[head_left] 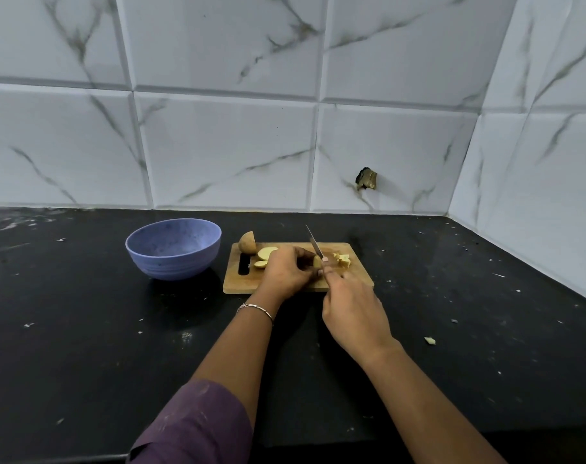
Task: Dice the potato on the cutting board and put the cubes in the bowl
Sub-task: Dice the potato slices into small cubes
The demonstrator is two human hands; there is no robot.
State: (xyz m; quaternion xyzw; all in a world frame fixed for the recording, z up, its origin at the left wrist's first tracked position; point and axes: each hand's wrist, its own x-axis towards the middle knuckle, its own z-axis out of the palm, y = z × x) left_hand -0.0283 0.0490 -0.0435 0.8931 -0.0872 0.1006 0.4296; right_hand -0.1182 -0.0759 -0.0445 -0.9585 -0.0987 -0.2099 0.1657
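Here the left hand (pixel 285 276) holds a potato piece (pixel 316 261) beside the knife (pixel 313 244).

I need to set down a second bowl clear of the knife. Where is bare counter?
Bare counter lies left of the blue bowl and right of the cutting board toward the corner wall, save crumbs. The board is crowded: left hand holding a potato piece, right hand with the knife, slices, cubes.

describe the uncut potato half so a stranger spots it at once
Find the wooden cutting board on the black counter. At its far left corner, nearest the blue bowl, sits the potato half: domed and brown-skinned, unlike the pale slices beside it.
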